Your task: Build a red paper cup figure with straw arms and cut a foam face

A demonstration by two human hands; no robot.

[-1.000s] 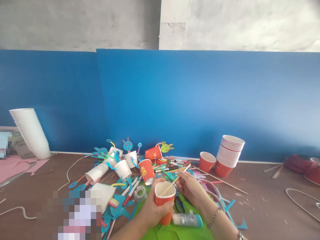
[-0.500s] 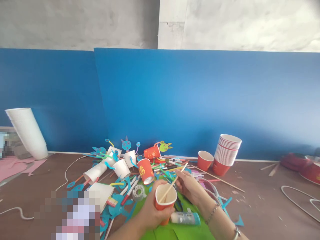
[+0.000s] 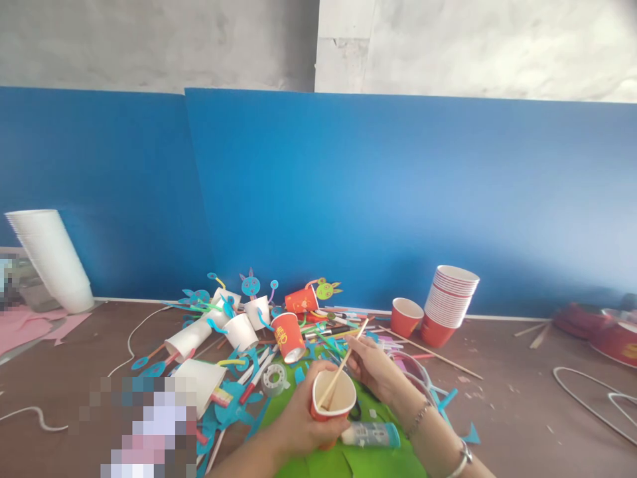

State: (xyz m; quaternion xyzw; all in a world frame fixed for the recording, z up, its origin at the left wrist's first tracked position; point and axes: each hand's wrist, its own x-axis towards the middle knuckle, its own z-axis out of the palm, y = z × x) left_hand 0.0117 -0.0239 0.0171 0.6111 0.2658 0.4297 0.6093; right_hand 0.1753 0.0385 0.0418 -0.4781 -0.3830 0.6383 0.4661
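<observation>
My left hand (image 3: 306, 415) is wrapped round a red paper cup (image 3: 332, 417), whose open white mouth tilts toward me and is squeezed slightly out of round. Between the fingers of my right hand (image 3: 371, 365) is a thin wooden stick (image 3: 343, 364); its lower end reaches down inside the cup. Beneath both hands lies green paper (image 3: 358, 461). A glue stick (image 3: 371, 435) with a blue end rests on it, just right of the cup. To the left of my left hand is a roll of clear tape (image 3: 274, 379).
Decorated cups, a red one (image 3: 288, 337) and a white one (image 3: 241, 332) among them, lie behind my hands with markers and blue paper scraps. A stack of red cups (image 3: 450, 305) stands right, beside a single cup (image 3: 406, 317). White cups (image 3: 52, 262) are stacked far left.
The cup and my left hand have shifted slightly right in view. The stick still leans inside the cup, its upper end a little further left.
</observation>
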